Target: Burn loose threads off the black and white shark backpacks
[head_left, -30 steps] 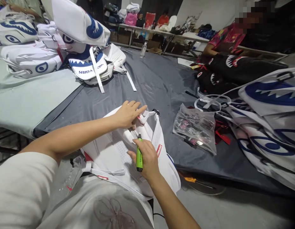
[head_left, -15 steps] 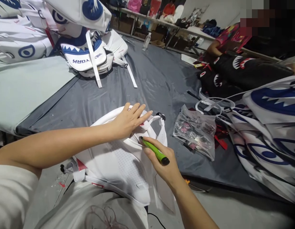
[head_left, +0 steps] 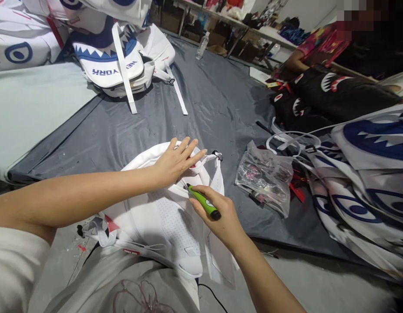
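Note:
A white backpack [head_left: 177, 226] leans at the table's near edge against my lap, its dotted panel facing me. My left hand [head_left: 177, 163] lies flat over the bag's upper edge, fingers spread and holding nothing. Just below it, my right hand [head_left: 221, 213] is closed around a green-handled tool [head_left: 203, 202] with black ends. A thin metal shaft seems to run from the tool's front end to the bag's fabric under my left palm; where the tip meets the fabric is hidden. A white strap with a black buckle [head_left: 217, 155] stands up at the bag's right side.
White shark-pattern backpacks [head_left: 110, 65] are piled at the back left, and more white bags [head_left: 358, 204] lie at right. A clear plastic bag of small parts [head_left: 265, 178] rests on the dark table cover [head_left: 217, 104]. Beyond, a person's arm [head_left: 297, 61] is beside black bags [head_left: 341, 93].
The tool and my right hand have shifted slightly left and up, closer under my left palm. My left hand stays flat on the backpack. The view has tilted a little.

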`<state>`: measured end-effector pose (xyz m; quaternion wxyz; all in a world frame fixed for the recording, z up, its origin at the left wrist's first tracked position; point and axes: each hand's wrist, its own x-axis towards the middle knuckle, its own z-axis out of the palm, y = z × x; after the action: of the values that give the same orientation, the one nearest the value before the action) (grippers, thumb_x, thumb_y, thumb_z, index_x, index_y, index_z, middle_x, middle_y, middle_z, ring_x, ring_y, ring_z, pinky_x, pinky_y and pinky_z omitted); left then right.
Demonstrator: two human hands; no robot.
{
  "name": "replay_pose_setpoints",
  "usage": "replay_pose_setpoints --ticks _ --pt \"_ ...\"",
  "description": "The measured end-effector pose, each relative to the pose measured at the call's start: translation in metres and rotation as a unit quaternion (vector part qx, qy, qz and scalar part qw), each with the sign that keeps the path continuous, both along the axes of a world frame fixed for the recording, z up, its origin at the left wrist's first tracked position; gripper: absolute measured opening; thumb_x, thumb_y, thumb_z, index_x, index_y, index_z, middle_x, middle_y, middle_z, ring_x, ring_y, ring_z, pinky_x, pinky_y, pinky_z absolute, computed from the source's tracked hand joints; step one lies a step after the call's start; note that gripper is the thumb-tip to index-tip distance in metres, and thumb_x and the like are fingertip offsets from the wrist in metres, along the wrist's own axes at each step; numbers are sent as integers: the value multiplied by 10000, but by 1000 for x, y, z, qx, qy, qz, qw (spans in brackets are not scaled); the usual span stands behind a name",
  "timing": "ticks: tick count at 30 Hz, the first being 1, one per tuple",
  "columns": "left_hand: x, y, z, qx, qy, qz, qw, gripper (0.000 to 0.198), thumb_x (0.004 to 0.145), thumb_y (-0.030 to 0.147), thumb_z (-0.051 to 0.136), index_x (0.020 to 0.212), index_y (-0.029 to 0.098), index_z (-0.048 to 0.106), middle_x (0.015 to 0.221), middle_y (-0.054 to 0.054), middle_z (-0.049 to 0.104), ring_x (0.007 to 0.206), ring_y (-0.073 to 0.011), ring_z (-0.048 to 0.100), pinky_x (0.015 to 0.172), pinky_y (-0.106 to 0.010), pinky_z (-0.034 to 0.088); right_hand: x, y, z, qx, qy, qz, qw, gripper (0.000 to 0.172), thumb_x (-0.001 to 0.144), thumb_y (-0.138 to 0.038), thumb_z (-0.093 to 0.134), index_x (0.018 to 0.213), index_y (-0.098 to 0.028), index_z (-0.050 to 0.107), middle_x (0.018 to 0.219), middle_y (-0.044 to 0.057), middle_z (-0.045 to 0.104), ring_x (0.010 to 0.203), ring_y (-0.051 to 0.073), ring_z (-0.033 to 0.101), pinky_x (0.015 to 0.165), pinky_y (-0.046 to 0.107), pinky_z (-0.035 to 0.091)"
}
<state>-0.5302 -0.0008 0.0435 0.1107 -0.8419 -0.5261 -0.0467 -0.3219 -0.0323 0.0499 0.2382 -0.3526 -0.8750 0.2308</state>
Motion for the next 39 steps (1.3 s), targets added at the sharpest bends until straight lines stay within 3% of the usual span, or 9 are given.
replay_pose_setpoints --ticks 6,11,16,20,26,29,31,35,39 --pt "3 -5 -1 -17 -27 66 997 973 810 371 699 1568 211 110 1637 -187 91 1496 -402 90 1085 -627 262 3 11 8 267 -22 -128 955 328 910 -261 639 1230 -204 595 976 88 721 834 219 667 763 329 487" --pt "4 2 0 -42 -20 72 996 994 782 365 733 1563 191 144 1638 -194 66 1494 -396 107 1053 -588 322 -34 27 -15 201 -212 -173 940 535 797 -369 756 1226 -129 546 1126 183 635 1066 347 546 848 436 448" --pt "7 7 0 -64 -2 77 995 913 847 358 669 1569 207 132 1637 -199 58 1495 -405 106 1045 -612 319 -58 36 -29 192 -300 -199 913 789 722 -333 823 1352 -64 432 1302 265 527 1172 387 461 973 518 358" --pt "8 6 1 -64 3 80 995 810 917 314 565 1573 246 96 1643 -175 55 1498 -394 109 1048 -611 316 -55 35 -30 191 -288 -186 920 755 739 -266 781 1373 -81 415 1284 236 540 1182 362 445 969 485 360" --pt "6 3 2 -55 -3 94 994 899 847 324 647 1569 196 127 1641 -188 37 1503 -376 97 1056 -573 317 -44 37 -30 195 -248 -180 932 693 776 -248 721 1393 -113 434 1293 215 556 1209 358 452 991 497 352" --pt "6 3 2 -54 -8 111 992 1024 772 379 742 1569 206 122 1639 -198 3 1505 -389 69 1045 -568 321 -23 31 -20 237 -162 -151 946 508 863 -286 628 1337 -143 513 1189 165 647 1181 339 518 1042 533 310" --pt "7 3 2 -55 -10 113 992 1067 748 407 767 1569 216 113 1640 -194 -10 1507 -387 57 1039 -563 326 -5 23 -11 247 -53 -122 960 379 912 -292 561 1269 -163 574 1037 109 707 1020 275 616 1011 489 358" --pt "8 5 -1 -47 -9 110 993 1053 756 401 761 1566 213 116 1641 -189 -20 1508 -382 54 1036 -561 330 10 14 4 61 77 -88 991 252 917 -276 552 1125 -185 660 910 49 730 746 165 665 700 289 484" --pt "8 5 0 -52 -15 117 992 935 815 336 701 1560 211 150 1640 -198 -5 1506 -384 75 1027 -549 345 -5 25 14 -130 -23 -45 990 220 868 -286 591 1036 -199 703 852 22 743 661 157 666 604 254 480"
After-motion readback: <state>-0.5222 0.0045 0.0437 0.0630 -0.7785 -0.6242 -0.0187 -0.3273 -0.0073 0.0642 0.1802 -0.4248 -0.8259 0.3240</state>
